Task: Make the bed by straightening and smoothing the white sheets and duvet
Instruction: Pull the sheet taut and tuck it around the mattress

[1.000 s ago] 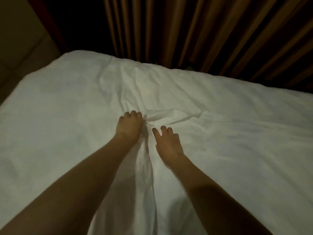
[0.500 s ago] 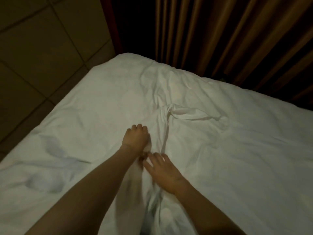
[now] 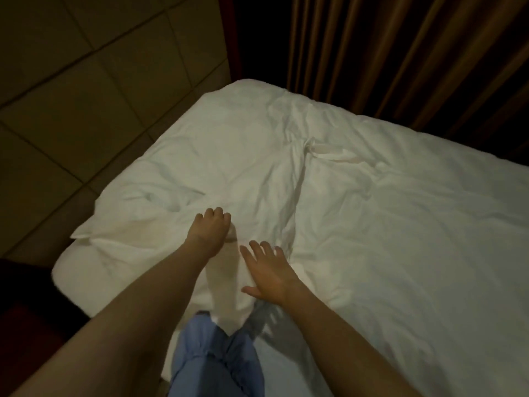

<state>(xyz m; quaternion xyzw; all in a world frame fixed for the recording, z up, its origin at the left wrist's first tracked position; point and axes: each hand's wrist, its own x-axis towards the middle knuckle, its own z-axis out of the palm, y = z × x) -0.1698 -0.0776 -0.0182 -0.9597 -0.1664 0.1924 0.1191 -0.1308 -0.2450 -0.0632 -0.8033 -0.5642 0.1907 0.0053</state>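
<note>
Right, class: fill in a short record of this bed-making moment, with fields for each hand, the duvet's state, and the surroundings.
left hand: fingers curled, gripping a bunch of the duvet
right hand: fingers spread, palm down on the duvet
duvet state: white, creased, with a long fold running up from the hands
near corner: rumpled, unsmoothed
surroundings: tiled floor at left, brown curtain behind

Brown pleated curtain (image 3: 400, 53) behind, tiled floor (image 3: 86, 81) at left — blue-clad knee (image 3: 217, 365) at bottom edge.
</note>
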